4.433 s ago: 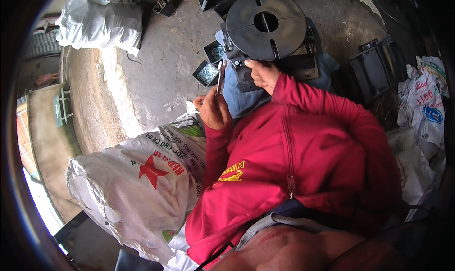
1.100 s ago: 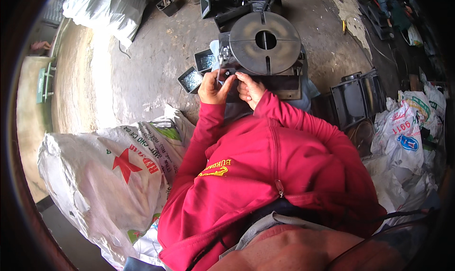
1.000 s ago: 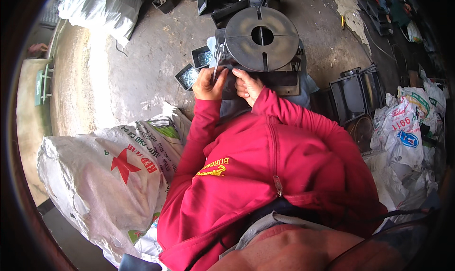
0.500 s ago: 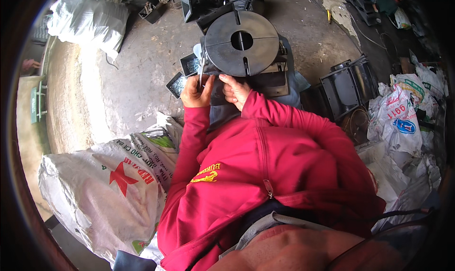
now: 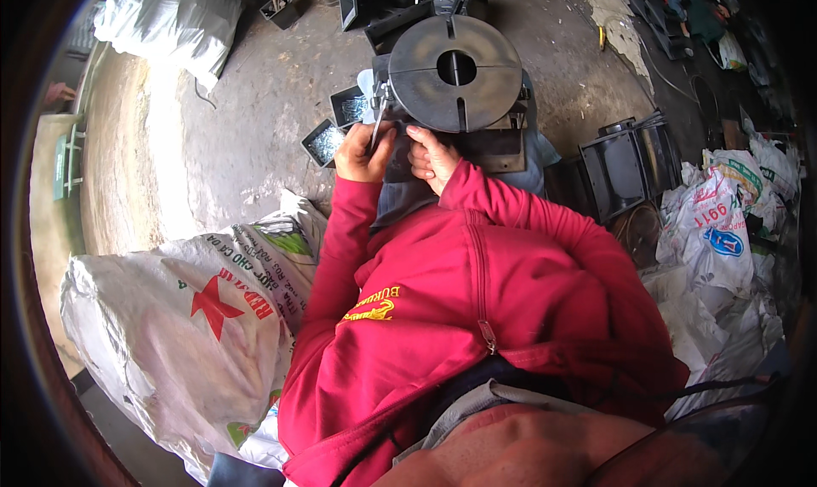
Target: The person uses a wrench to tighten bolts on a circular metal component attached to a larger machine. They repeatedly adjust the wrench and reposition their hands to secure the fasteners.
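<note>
In front of me sits a dark round metal plate [image 5: 417, 83] with a centre hole and narrow slots, mounted on a black assembly. My left hand [image 5: 361, 157] is closed around a slim silver metal tool [image 5: 379, 119]; it looks like a wrench, but its exact kind is unclear. The tool points up, its far end beside small metal fittings at the assembly's left edge. Just right of it, my right hand [image 5: 434, 162] has its fingers curled and thumb forward at the assembly's near edge. What lies inside those fingers is hidden.
Two small black trays of shiny metal pieces, one of them a near tray [image 5: 322, 143], stand left of the assembly. A large white sack [image 5: 170, 342] lies at my left. Black metal frames [image 5: 614, 170] and white sacks [image 5: 711, 223] are at my right.
The view has shifted slightly. Relative to the small trays, the round plate sits a little farther right. The silver tool leans more to the right; both hands keep much the same grip.
</note>
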The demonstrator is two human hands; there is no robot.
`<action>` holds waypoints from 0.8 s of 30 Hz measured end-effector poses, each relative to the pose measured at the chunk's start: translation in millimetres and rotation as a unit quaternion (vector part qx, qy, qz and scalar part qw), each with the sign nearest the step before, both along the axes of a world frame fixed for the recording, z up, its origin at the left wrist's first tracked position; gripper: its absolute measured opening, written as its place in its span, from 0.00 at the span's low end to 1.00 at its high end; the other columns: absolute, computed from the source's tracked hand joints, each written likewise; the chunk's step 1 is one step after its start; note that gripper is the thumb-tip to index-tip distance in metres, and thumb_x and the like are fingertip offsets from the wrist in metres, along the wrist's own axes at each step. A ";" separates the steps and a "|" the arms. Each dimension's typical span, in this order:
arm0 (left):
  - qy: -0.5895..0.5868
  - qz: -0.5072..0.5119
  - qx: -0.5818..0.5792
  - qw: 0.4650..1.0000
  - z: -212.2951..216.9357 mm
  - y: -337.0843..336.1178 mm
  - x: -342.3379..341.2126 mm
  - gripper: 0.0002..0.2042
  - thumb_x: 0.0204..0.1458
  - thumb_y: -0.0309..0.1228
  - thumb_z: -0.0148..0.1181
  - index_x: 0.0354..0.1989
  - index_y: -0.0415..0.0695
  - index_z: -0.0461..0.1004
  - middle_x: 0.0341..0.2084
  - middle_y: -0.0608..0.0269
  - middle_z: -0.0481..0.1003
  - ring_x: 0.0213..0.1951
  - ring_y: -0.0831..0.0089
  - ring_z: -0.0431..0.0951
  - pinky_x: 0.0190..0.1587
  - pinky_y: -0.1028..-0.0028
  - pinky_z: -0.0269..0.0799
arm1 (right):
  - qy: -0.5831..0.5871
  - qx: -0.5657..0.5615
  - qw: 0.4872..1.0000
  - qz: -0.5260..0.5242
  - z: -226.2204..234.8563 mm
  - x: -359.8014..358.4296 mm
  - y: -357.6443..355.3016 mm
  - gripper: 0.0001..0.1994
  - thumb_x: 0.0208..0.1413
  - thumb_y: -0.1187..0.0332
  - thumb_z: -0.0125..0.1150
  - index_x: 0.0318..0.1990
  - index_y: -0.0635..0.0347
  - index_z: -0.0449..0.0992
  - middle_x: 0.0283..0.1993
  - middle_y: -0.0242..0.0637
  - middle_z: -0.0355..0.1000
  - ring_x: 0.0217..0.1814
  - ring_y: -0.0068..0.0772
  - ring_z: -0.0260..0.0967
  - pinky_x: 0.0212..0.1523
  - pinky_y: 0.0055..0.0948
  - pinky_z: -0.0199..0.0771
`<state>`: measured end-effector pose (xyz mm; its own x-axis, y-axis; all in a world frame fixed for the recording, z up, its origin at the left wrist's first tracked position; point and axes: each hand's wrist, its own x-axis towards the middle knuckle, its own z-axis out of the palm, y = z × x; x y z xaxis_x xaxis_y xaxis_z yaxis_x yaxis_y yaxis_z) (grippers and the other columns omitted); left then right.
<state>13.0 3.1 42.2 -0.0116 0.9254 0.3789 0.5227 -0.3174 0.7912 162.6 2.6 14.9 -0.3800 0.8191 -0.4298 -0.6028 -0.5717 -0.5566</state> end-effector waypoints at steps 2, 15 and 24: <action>-0.001 -0.040 0.026 0.999 3.1 5.9 -9.5 0.04 0.47 0.23 0.62 0.32 0.41 0.77 0.21 0.61 0.72 0.22 0.75 0.71 0.26 0.76 0.66 | 0.013 -0.003 1.000 0.002 0.1 0.6 -0.6 0.15 0.53 0.57 0.59 0.23 0.46 0.59 0.13 0.17 0.47 0.12 0.09 0.42 0.12 0.14 0.40; -0.356 -0.116 -0.422 0.826 17.2 -61.2 -1.1 0.21 0.61 0.45 0.43 0.44 0.38 0.73 0.16 0.67 0.70 0.14 0.82 0.65 0.19 0.83 0.59 | 0.010 0.030 0.999 0.030 0.2 -5.4 7.4 0.19 0.54 0.54 0.57 0.19 0.47 0.56 0.12 0.18 0.44 0.12 0.11 0.39 0.13 0.16 0.39; -0.408 -0.168 -0.448 0.778 16.1 -51.0 1.0 0.13 0.60 0.37 0.47 0.43 0.40 0.70 0.26 0.65 0.76 0.19 0.82 0.70 0.17 0.83 0.64 | -0.047 0.028 0.998 0.022 8.4 -2.5 8.5 0.18 0.55 0.49 0.53 0.25 0.54 0.64 0.12 0.19 0.45 0.12 0.13 0.42 0.13 0.16 0.44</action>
